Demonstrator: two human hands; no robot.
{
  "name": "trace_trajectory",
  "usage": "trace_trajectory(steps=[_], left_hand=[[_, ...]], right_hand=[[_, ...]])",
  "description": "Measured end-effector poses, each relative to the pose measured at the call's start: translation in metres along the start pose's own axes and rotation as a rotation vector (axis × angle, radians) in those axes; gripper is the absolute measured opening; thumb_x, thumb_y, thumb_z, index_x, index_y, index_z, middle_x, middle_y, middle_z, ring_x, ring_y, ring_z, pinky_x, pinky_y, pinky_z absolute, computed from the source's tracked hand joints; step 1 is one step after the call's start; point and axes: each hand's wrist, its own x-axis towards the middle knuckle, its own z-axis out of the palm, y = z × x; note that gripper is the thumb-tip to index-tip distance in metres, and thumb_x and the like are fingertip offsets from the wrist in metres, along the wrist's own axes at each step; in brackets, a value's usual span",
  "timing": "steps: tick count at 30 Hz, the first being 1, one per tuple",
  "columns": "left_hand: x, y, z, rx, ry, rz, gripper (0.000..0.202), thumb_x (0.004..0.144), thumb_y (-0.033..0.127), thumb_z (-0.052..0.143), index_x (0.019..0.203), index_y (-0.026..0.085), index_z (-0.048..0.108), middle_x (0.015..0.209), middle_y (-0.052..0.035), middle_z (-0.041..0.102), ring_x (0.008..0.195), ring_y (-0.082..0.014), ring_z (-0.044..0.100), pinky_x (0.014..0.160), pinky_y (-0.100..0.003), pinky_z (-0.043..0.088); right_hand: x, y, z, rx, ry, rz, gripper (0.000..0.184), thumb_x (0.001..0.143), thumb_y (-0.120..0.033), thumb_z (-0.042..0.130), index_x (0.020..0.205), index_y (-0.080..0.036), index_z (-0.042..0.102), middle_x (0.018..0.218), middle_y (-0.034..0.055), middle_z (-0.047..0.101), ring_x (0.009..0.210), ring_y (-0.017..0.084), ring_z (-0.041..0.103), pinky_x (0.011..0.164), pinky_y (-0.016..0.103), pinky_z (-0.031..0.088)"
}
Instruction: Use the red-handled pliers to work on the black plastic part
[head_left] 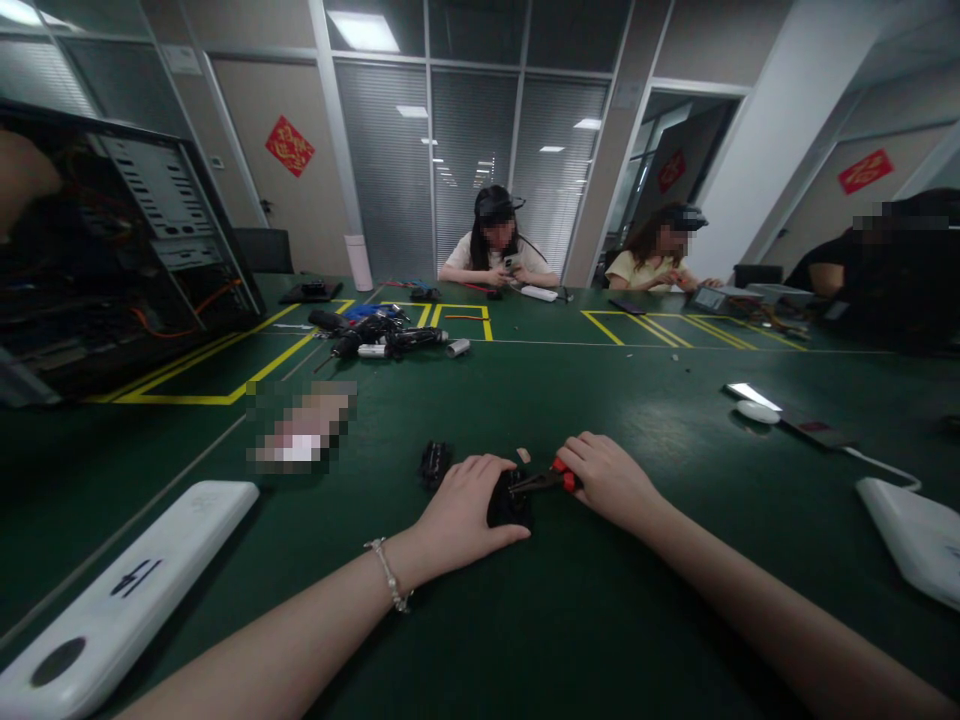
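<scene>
My left hand (469, 510) grips a small black part (511, 505) against the green tabletop, its fingers over the top and thumb along the near side. What the part is, I cannot make out. Closed round the red handles of a pair of pliers (536, 484) is my right hand (606, 478). The pliers' narrow dark jaws point left and reach onto the black part. Another small black piece (435, 465) lies just left of my left fingers. A small tan scrap (523, 455) sits beyond the pliers.
A white device (135, 590) lies at left, below an open computer case (165, 230). Tools and cables (375, 330) are heaped farther back. At right are a phone (795, 415), a white mouse-like object (757, 411) and a white device (915, 535). Several people sit across the table.
</scene>
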Motion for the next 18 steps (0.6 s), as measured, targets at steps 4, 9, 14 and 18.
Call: trace_trajectory(steps=[4, 9, 14, 18], left_hand=[[-0.0003, -0.0006, -0.0001, -0.001, 0.0, 0.003, 0.059, 0.064, 0.048, 0.062, 0.113, 0.023, 0.041, 0.115, -0.0066, 0.047, 0.106, -0.027, 0.043, 0.09, -0.045, 0.034], [-0.0009, -0.0021, 0.0002, 0.002, 0.007, 0.003, 0.059, 0.064, 0.048, 0.062, 0.113, 0.023, 0.041, 0.115, -0.0064, 0.047, 0.106, -0.0268, 0.043, 0.09, -0.044, 0.035], [-0.0008, -0.0014, 0.001, 0.007, 0.021, 0.009, 0.057, 0.064, 0.046, 0.064, 0.111, 0.022, 0.042, 0.112, -0.0061, 0.049, 0.104, -0.026, 0.044, 0.088, -0.043, 0.036], [-0.0011, -0.0006, 0.0002, 0.007, 0.019, 0.009, 0.057, 0.064, 0.045, 0.064, 0.111, 0.022, 0.042, 0.112, -0.0065, 0.049, 0.103, -0.0264, 0.044, 0.089, -0.043, 0.035]], right_hand=[[0.0002, -0.0002, -0.0008, -0.002, -0.006, 0.004, 0.022, 0.064, -0.015, 0.056, 0.086, -0.016, 0.055, 0.086, 0.0055, 0.055, 0.079, 0.018, 0.046, 0.069, 0.03, 0.036], [0.0008, -0.0006, -0.001, 0.032, 0.011, 0.017, 0.022, 0.064, -0.014, 0.054, 0.086, -0.016, 0.054, 0.086, 0.0056, 0.054, 0.078, 0.017, 0.046, 0.068, 0.03, 0.036], [0.001, 0.0007, -0.0004, 0.049, 0.043, -0.004, 0.022, 0.065, -0.016, 0.053, 0.087, -0.016, 0.054, 0.085, 0.0065, 0.054, 0.078, 0.018, 0.046, 0.069, 0.03, 0.036], [0.0004, 0.0022, -0.0003, 0.046, 0.041, -0.004, 0.023, 0.065, -0.017, 0.054, 0.088, -0.016, 0.054, 0.087, 0.0068, 0.054, 0.08, 0.019, 0.046, 0.07, 0.031, 0.036]])
